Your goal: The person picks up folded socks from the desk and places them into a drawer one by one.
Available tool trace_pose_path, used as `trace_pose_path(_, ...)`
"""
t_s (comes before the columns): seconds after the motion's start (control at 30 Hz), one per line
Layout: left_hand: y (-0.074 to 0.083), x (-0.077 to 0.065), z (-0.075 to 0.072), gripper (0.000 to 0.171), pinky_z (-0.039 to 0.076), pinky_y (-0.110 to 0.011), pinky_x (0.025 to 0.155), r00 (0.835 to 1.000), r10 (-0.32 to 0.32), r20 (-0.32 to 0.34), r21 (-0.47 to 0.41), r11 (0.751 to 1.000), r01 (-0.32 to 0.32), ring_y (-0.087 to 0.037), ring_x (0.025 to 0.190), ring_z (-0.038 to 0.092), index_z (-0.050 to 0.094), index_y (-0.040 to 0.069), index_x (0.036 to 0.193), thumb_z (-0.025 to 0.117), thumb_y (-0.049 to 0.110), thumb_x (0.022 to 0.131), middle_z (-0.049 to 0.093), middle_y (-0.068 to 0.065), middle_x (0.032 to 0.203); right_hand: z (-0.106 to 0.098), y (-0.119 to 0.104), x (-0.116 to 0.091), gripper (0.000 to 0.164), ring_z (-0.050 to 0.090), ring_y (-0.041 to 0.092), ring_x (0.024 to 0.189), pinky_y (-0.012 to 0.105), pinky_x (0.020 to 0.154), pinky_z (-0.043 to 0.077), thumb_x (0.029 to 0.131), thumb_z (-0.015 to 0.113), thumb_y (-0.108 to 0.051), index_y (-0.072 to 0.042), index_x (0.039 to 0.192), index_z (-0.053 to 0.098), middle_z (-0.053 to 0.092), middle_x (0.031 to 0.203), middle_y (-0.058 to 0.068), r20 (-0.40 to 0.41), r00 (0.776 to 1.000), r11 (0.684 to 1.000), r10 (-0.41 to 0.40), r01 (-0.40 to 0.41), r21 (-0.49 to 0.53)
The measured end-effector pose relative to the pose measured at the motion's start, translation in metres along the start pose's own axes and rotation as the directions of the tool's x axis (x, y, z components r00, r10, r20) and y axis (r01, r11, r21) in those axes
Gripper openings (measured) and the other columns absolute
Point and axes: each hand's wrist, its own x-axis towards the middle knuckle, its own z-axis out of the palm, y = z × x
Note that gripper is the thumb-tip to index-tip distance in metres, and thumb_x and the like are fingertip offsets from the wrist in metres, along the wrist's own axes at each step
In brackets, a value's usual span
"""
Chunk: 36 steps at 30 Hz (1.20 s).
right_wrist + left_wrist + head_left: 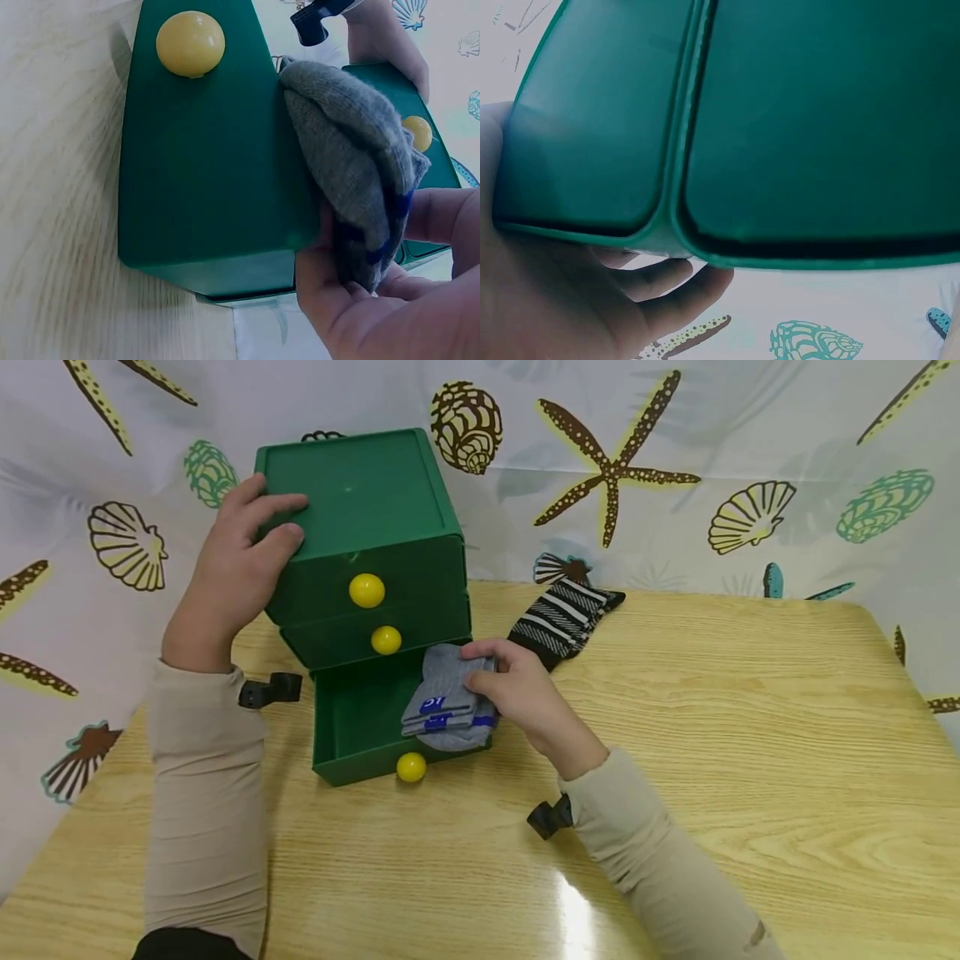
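A green drawer cabinet (pixel 352 493) with yellow knobs stands on the table, its bottom drawer (pixel 352 710) pulled out. My left hand (pixel 236 568) rests on the cabinet's top left edge, thumb and forefinger spread over the top. In the left wrist view its fingers (pixel 667 296) show past the cabinet's edge. My right hand (pixel 528 693) pinches a folded pair of grey socks (pixel 446 681) with blue markings, over the right part of the open drawer. In the right wrist view the socks (pixel 345 142) overlap the drawer's front edge, thumb and fingers at their folded end.
Black-and-white striped socks (pixel 562 618) lie on the wooden table (pixel 750 735) right of the cabinet. A white cloth (pixel 510 527) printed with shells and starfish hangs behind. The two upper drawers, with yellow knobs (pixel 367 591), are closed.
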Motion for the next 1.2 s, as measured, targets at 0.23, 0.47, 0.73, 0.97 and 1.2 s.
trace_pose_path(0.23, 0.001, 0.001, 0.001, 0.057, 0.011, -0.061, 0.118, 1.000, 0.003, -0.005, -0.004, 1.000, -0.003, -0.032, 0.153, 0.000, 0.044, 0.007, 0.154, 0.038, 0.033, 0.104, 0.003, -0.002, 0.169, 0.004, -0.003, 0.005, 0.034, 0.051, 0.022, 0.107, 0.030, 0.088, 0.044, 0.094, 0.058, 0.003, 0.002, 0.127, 0.065, 0.054, 0.137, 0.013, 0.000, 1.000, 0.999, -0.023, 0.023, -0.028)
trace_pose_path(0.47, 0.001, 0.000, 0.000, 0.057, 0.010, -0.061, 0.118, 1.000, 0.001, -0.008, 0.000, 1.000, -0.001, -0.032, 0.153, -0.001, 0.043, 0.007, 0.154, 0.037, 0.032, 0.103, 0.002, -0.002, 0.169, 0.009, -0.004, 0.006, 0.038, 0.052, 0.021, 0.099, 0.028, 0.083, 0.046, 0.093, 0.058, 0.004, 0.002, 0.131, 0.062, 0.055, 0.132, 0.015, 0.009, 1.000, 0.999, -0.011, 0.011, 0.033)
trace_pose_path(0.73, 0.001, -0.002, -0.002, 0.056, 0.011, -0.062, 0.117, 1.000, 0.005, -0.022, 0.006, 1.000, -0.005, -0.033, 0.153, 0.001, 0.045, 0.006, 0.153, 0.038, 0.031, 0.104, 0.004, -0.005, 0.169, 0.018, -0.004, 0.007, 0.043, 0.051, 0.021, 0.102, 0.027, 0.083, 0.047, 0.095, 0.057, 0.005, 0.003, 0.138, 0.057, 0.052, 0.134, 0.016, 0.059, 0.998, 1.000, 0.006, -0.007, 0.013)
trace_pose_path(0.97, 0.001, -0.001, -0.001, 0.056, 0.011, -0.060, 0.118, 1.000, 0.013, -0.017, -0.005, 1.000, -0.013, -0.033, 0.153, 0.001, 0.045, 0.005, 0.153, 0.038, 0.031, 0.104, 0.004, -0.005, 0.169, 0.020, 0.000, 0.006, 0.038, 0.049, 0.024, 0.093, 0.029, 0.071, 0.040, 0.094, 0.057, 0.000, -0.001, 0.132, 0.062, 0.059, 0.119, 0.016, -0.043, 0.998, 0.965, -0.037, 0.024, -0.259)
trace_pose_path(1.2, 0.001, -0.001, 0.000, 0.056, 0.011, -0.061, 0.118, 1.000, 0.009, -0.013, -0.006, 1.000, -0.009, -0.034, 0.153, 0.001, 0.045, 0.005, 0.153, 0.038, 0.031, 0.104, 0.004, -0.005, 0.169, 0.021, 0.000, 0.004, 0.036, 0.050, 0.026, 0.099, 0.033, 0.077, 0.041, 0.095, 0.057, -0.004, -0.003, 0.131, 0.063, 0.057, 0.134, 0.013, 0.012, 0.999, 0.922, -0.044, 0.045, -0.385)
